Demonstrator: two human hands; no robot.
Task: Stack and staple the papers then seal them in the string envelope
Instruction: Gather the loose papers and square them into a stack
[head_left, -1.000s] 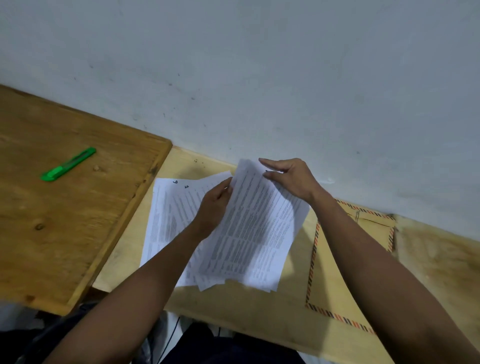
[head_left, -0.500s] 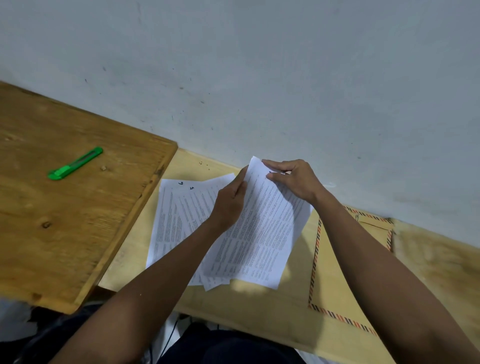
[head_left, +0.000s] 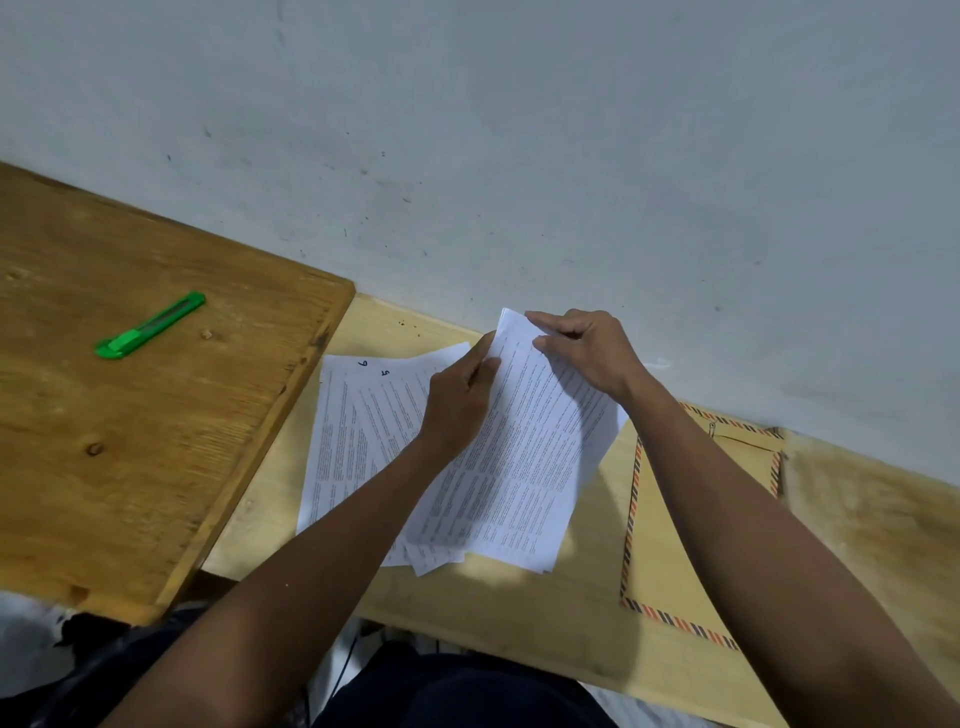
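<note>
Desks: two, a darker desk at left butting the pale desk.
Envelope: one string envelope, lower right, partly under the right arm.
Papers: one loose stack of papers at centre (sheets fanned, uncounted).
Hands: left hand and right hand pinch the top sheet's far edge.
Cutter: one green cutter, upper left, open wood around it.

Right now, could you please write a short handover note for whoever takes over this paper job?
Left hand: grip shut on the left edge of the top sheets.
Right hand: pinching the far top corner of the same sheets.
Loose papers lie fanned on the light table, not yet squared.
String envelope lies flat to the right, partly under the right arm.
A green cutter lies on the darker board; no stapler in view.
Done: gathering begun. Left: square the stack, staple, insert, seal.
</note>
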